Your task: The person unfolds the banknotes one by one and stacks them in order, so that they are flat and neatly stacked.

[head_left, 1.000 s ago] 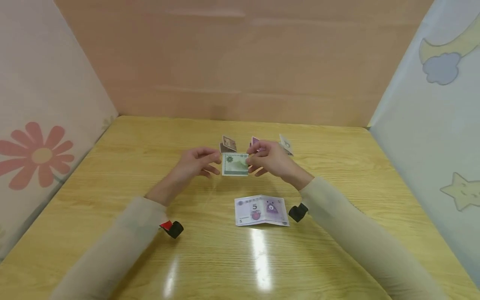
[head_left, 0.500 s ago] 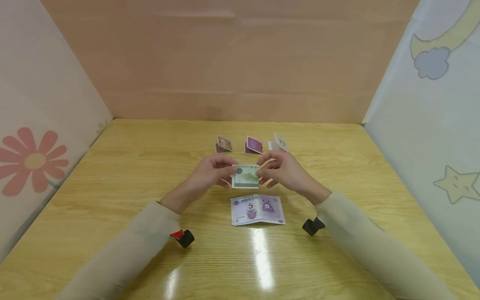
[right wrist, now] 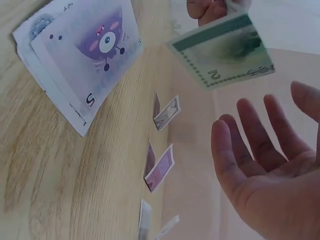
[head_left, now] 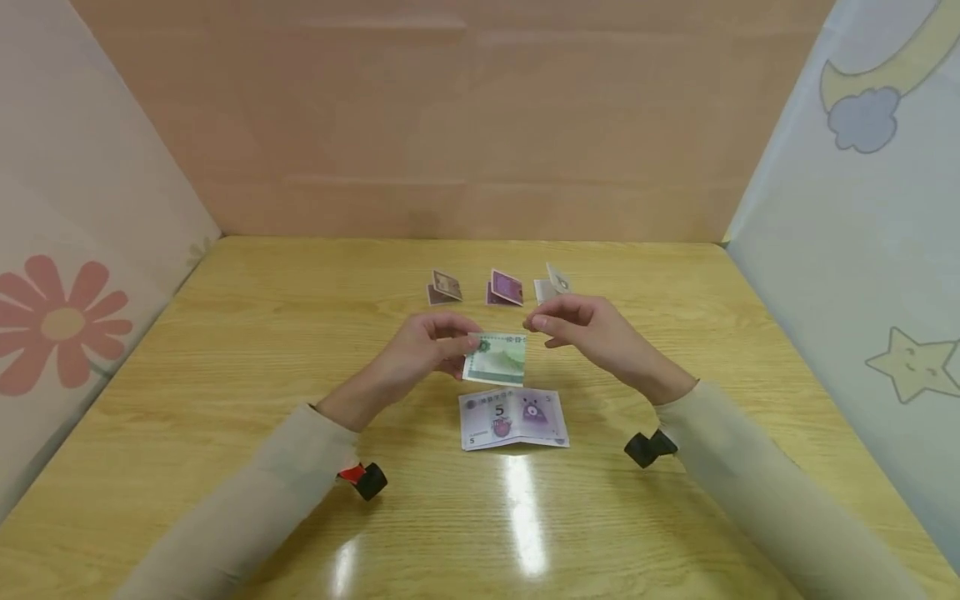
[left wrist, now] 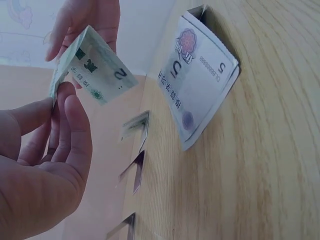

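Note:
My left hand (head_left: 423, 354) pinches a folded green play banknote (head_left: 498, 362) by its left edge, thumb in front and fingers behind. The note is held up over the table; in the left wrist view its two halves spread apart from the fold. My right hand (head_left: 600, 337) is just right of the note with its fingers loosely bent. In the right wrist view a gap shows between that hand and the green note (right wrist: 225, 50). Below the hands lie purple play banknotes (head_left: 517, 421) marked 5, stacked and creased down the middle.
Behind the hands, three small folded notes stand partly open in a row on the wooden table (head_left: 300, 283): a brown one (head_left: 447, 286), a purple one (head_left: 506, 287) and a pale grey one (head_left: 553, 285). Patterned panels rise at both sides, with a plain backdrop behind.
The green note has come nearer, towards the purple stack. My right hand has let go of its right edge and moved slightly right, while my left hand keeps its pinch.

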`<act>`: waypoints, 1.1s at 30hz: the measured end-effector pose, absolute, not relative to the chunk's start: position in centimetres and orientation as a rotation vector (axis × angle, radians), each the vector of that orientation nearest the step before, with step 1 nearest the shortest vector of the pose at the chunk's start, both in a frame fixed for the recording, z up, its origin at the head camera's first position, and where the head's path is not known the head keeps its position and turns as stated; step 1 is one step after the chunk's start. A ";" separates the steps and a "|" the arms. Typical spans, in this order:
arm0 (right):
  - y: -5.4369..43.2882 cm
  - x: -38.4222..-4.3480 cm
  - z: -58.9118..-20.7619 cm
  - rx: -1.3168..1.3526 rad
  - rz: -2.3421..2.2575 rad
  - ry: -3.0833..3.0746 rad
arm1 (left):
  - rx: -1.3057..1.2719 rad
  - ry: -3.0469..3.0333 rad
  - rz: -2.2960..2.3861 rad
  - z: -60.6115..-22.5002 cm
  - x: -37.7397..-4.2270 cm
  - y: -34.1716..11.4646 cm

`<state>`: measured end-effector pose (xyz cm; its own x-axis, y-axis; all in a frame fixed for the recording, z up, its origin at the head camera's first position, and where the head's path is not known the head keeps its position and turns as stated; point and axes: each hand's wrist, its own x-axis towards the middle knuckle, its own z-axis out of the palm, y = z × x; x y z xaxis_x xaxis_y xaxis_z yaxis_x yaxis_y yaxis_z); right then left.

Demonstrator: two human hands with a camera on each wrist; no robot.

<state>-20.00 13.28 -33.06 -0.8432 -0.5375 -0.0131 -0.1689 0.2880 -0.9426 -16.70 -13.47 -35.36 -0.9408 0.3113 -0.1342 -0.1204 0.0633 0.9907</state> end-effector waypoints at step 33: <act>16.3 -21.2 -33.4 -0.601 -1.345 2.257 | 0.161 2.012 1.972 -36.5 -16.6 -15.2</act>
